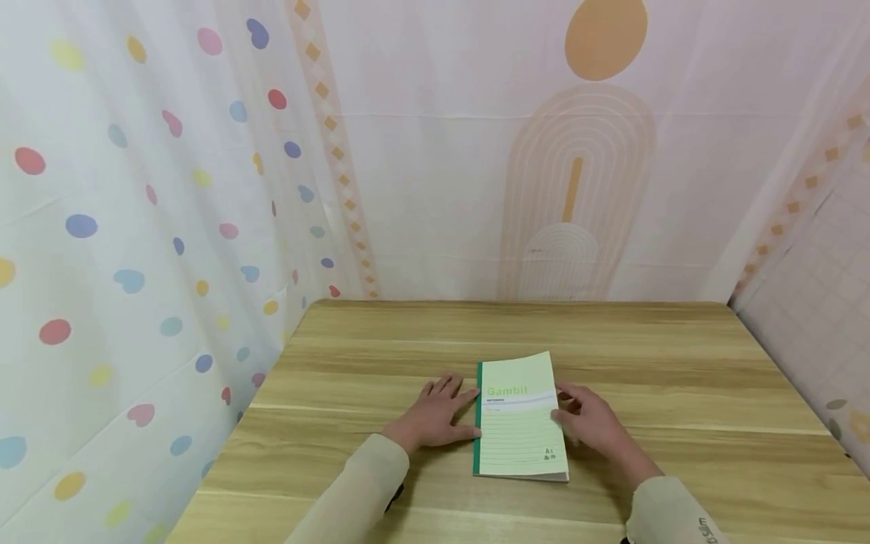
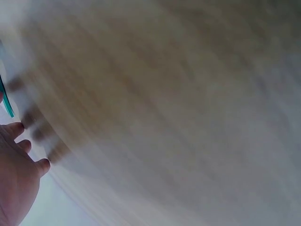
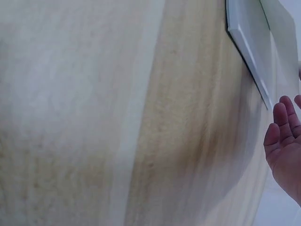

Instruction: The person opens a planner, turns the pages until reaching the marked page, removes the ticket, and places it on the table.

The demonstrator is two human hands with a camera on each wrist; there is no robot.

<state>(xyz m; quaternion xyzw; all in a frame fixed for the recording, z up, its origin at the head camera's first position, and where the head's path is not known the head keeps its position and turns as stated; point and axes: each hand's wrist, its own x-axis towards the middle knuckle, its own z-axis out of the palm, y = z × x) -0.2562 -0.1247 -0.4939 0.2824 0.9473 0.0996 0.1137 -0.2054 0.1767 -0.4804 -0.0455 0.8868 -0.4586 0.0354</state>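
A pale green notebook (image 1: 518,438) with a darker green spine lies on the wooden table, its printed cover facing up. The cover's right side stands slightly raised, and the right wrist view shows a gap between the cover and the pages (image 3: 249,47). To the left, my left hand (image 1: 438,415) rests on the table with fingers spread, thumb and forefinger touching the spine. At the notebook's right edge, my right hand (image 1: 594,423) touches the cover with thumb and forefinger apart. The other right fingers (image 3: 282,117) hang loosely bent beside the notebook.
The wooden table (image 1: 326,378) reaches back to a pale curtain (image 1: 435,189) with an arch pattern. A dotted curtain (image 1: 136,264) hangs along the left side, and another patterned cloth (image 1: 816,302) borders the right.
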